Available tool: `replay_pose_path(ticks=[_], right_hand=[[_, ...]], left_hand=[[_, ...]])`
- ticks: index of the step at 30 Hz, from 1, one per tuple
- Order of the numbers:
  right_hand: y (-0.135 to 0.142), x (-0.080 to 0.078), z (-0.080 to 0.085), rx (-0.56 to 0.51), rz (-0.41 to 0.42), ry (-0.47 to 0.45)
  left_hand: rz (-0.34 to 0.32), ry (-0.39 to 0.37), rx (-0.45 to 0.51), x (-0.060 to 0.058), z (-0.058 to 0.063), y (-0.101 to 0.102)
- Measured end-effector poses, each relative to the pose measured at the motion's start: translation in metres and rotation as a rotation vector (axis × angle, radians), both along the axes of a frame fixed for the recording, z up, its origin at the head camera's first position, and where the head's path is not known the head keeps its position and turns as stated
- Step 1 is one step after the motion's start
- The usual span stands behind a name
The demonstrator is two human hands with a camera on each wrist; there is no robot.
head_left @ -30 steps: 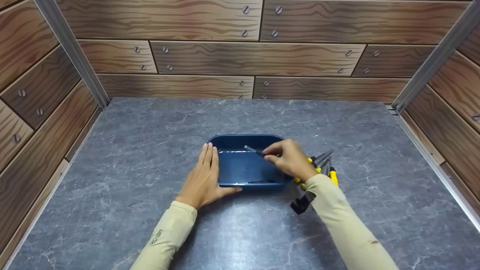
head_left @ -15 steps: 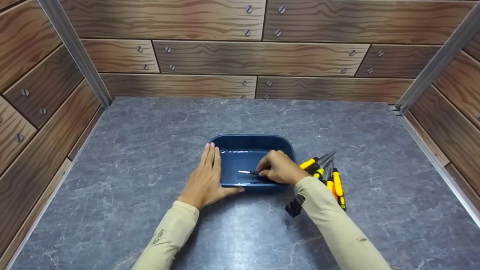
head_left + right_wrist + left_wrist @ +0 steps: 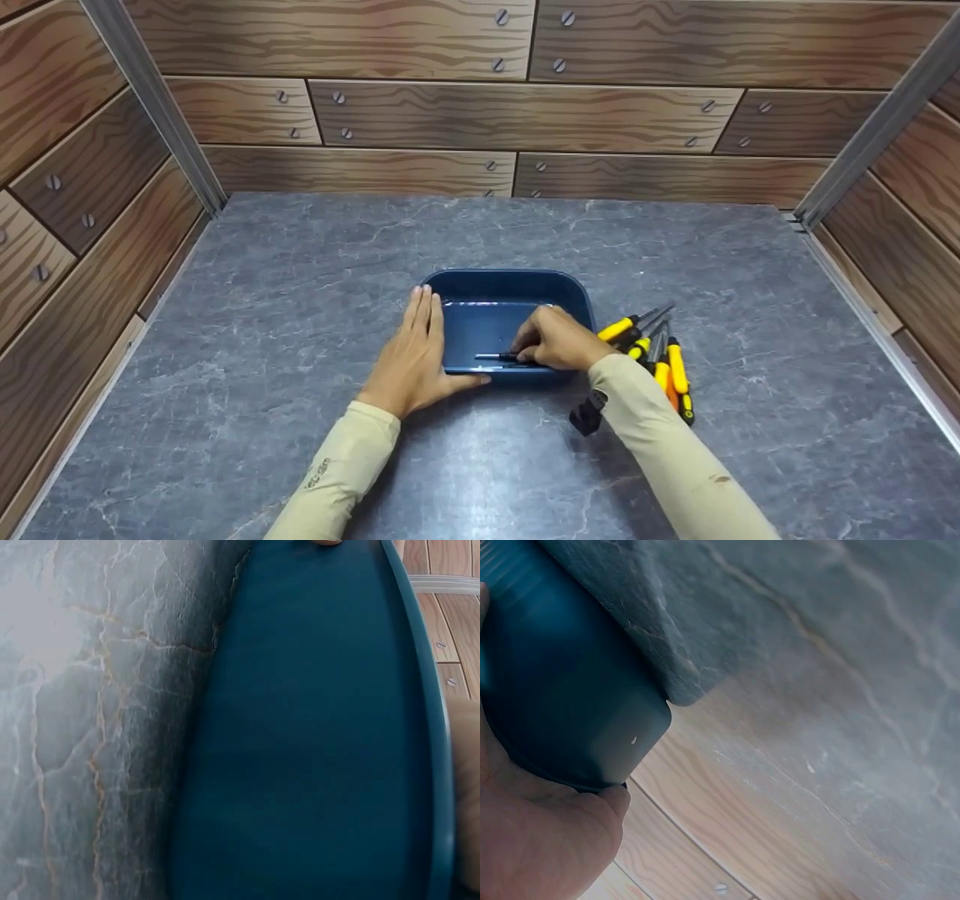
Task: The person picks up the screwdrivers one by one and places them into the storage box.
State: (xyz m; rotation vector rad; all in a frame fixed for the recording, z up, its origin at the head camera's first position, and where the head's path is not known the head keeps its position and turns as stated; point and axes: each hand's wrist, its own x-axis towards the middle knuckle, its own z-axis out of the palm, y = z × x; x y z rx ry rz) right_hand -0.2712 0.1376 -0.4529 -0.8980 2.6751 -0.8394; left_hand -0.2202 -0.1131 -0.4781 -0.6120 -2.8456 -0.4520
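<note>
In the head view a dark blue rectangular bin (image 3: 510,282) sits on the grey table. My left hand (image 3: 405,367) lies along its left side with straight fingers, thumb stretched along the front rim. The left wrist view shows that hand (image 3: 547,840) against the outer wall of the bin (image 3: 570,675). Inside the bin, low near the front wall, my right hand (image 3: 561,341) pinches a small screwdriver (image 3: 491,356) by its black handle, thin metal shaft pointing left. Another dark slim tool (image 3: 513,367) lies just in front of it, partly hidden. The bin's outer wall (image 3: 300,727) fills the right wrist view.
Right of the bin, several hand tools lie in a pile, with yellow handles (image 3: 677,366), an orange handle (image 3: 672,394) and metal shafts pointing away. Wood-patterned walls (image 3: 420,112) and metal posts (image 3: 142,97) border the marble-patterned table (image 3: 337,247).
My right hand has come down into the bin, lowering the screwdriver from above it to near the front wall and levelling it. The left hand stays along the bin's side.
</note>
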Motion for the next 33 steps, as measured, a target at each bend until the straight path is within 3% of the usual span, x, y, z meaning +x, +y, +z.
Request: replay_pose_path(ticks=[26,33], right_hand=[[-0.0017,-0.0005,0.0008,0.007,0.014,-0.062],[0.0001,-0.0002,0.0006,0.004,0.016,-0.036]], left_hand=[[0.009,-0.019,-0.018,0.0,0.0021,0.0009],[0.011,-0.018,-0.031,0.0003,0.0019,0.0007]])
